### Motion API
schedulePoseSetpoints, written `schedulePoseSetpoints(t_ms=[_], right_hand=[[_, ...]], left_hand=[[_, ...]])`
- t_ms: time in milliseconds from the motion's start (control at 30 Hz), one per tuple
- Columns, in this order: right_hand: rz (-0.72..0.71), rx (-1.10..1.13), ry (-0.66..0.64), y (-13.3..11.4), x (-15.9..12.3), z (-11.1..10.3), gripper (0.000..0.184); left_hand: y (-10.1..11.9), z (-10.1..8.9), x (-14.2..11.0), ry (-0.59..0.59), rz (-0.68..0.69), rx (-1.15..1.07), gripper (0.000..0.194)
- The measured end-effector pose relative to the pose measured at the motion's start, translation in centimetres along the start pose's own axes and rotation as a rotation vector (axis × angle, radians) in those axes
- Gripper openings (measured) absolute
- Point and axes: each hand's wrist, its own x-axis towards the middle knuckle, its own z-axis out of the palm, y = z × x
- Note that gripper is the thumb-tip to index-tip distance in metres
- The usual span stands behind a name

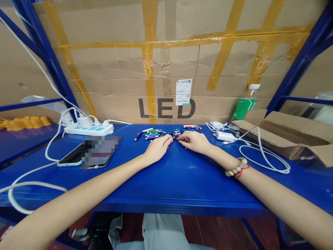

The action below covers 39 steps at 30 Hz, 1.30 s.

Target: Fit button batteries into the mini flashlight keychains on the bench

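Observation:
My left hand [158,149] and my right hand [196,142] meet near the middle of the blue tabletop, both with curled fingers. Between their fingertips they grip a small purple metallic penlight [175,138], partly covered by the fingers. Just behind it lie more shiny small pieces, hard to tell apart. To the left of my hands is a loose group of similar slim penlights, among them a green one [153,134] and a purple one [138,136] at a slant. A red and silver penlight [190,127] with a clasp lies behind my right hand.
On the left are a white power strip [90,129] with plugs and two phones, one a light-cased phone [70,156]. An open cardboard box [283,139], a green-labelled bottle [244,106] and a white cable [273,169] sit right. A large carton [117,80] stands behind.

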Motion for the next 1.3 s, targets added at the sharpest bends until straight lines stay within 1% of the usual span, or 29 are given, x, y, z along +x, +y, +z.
schedulePoseSetpoints(t_ms=[100,133,200,267,300,367,567,633,733,833,967,1000,1067,1167,1200,1233,1300], right_hand=[[0.010,0.002,0.025,0.4,0.1,-0.4,0.021],[0.025,0.021,0.007,0.5,0.1,-0.7,0.023],[0.062,0.064,-0.072,0.6,0.0,-1.3,0.027],[0.082,0.083,-0.138,0.5,0.0,-1.6,0.025],[0.087,0.079,-0.149,0.4,0.0,-1.6,0.022],[0.098,0.054,-0.133,0.2,0.1,-1.4,0.018],[0.148,0.001,-0.064,-0.2,0.0,-0.5,0.019],[0.184,0.028,-0.047,-0.3,0.0,-0.3,0.018],[0.224,0.128,-0.019,-0.3,0.1,0.1,0.021],[0.208,0.224,-0.005,-0.2,0.1,0.4,0.025],[0.206,0.218,-0.009,-0.2,0.1,0.6,0.021],[0.207,0.213,0.005,-0.4,0.1,0.5,0.019],[0.185,0.237,0.085,-0.8,0.1,0.3,0.018],[0.079,0.371,0.261,-1.8,0.1,-0.3,0.021],[0.035,0.427,0.300,-2.1,0.1,-0.4,0.022],[-0.003,0.479,0.321,-2.4,0.1,-0.6,0.022],[-0.051,0.561,0.322,-2.8,0.1,-0.7,0.021]], left_hand=[[0.1,0.0,-0.1,-0.005,-0.014,-0.024,0.026],[0.1,-0.1,-0.1,-0.004,-0.021,-0.031,0.025],[0.2,-0.2,-0.2,-0.001,-0.030,-0.039,0.021],[0.2,-0.2,-0.3,0.003,-0.024,-0.045,0.018],[0.1,-0.2,-0.2,0.006,-0.015,-0.048,0.018],[0.0,-0.2,-0.2,0.016,0.011,-0.047,0.017],[0.1,-0.2,0.0,0.035,0.082,-0.013,0.014],[0.1,-0.2,-0.1,0.030,0.085,-0.021,0.014],[0.0,-0.1,-0.1,0.028,0.087,-0.030,0.014],[-0.2,0.0,0.0,0.038,0.094,-0.035,0.014],[-0.3,0.1,0.0,0.045,0.103,-0.035,0.015],[-0.4,0.1,0.0,0.046,0.102,-0.031,0.015],[-0.4,0.1,0.1,0.050,0.097,-0.020,0.016],[-0.4,0.1,0.1,0.070,0.090,0.002,0.018],[-0.3,0.1,0.1,0.073,0.092,0.009,0.018],[-0.3,0.0,0.1,0.074,0.097,0.017,0.018],[-0.2,0.0,0.1,0.075,0.108,0.031,0.018]])
